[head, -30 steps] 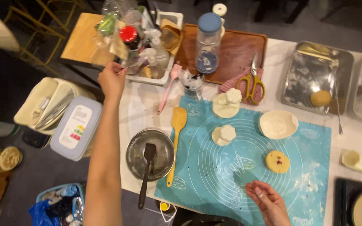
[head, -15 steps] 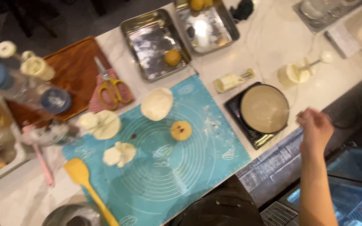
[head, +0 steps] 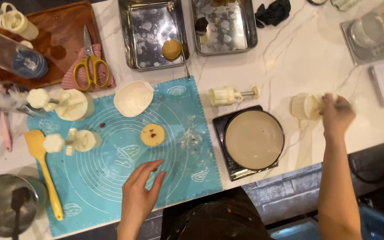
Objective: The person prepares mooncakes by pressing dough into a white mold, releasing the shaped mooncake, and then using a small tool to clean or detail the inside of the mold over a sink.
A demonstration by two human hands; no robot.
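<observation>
- While the left hand (head: 139, 195) rests flat on the blue silicone mat (head: 112, 178) with its fingers loosely spread and holding nothing, the right hand (head: 335, 114) reaches far out over the white marble counter (head: 290, 58).
- The right hand is closed around a pale mould press (head: 307, 106) that sits on the counter just right of the round pan (head: 254, 139) — the grip is blurred, so the fingers cannot be told apart.
- Nearest the left hand lies a flat round dough disc (head: 153, 134), yellowish with dark specks, on the mat just above the fingertips and not touching them.
- A second cream-coloured mould press (head: 230, 95) lies on its side between the mat and the pan.
- A white shallow dish (head: 133, 98) sits at the mat's upper edge — a yellow spatula (head: 43, 169) lies along its left side.
- Yellow-handled scissors (head: 91, 66) rest on a pink cloth (head: 70, 75).
</observation>
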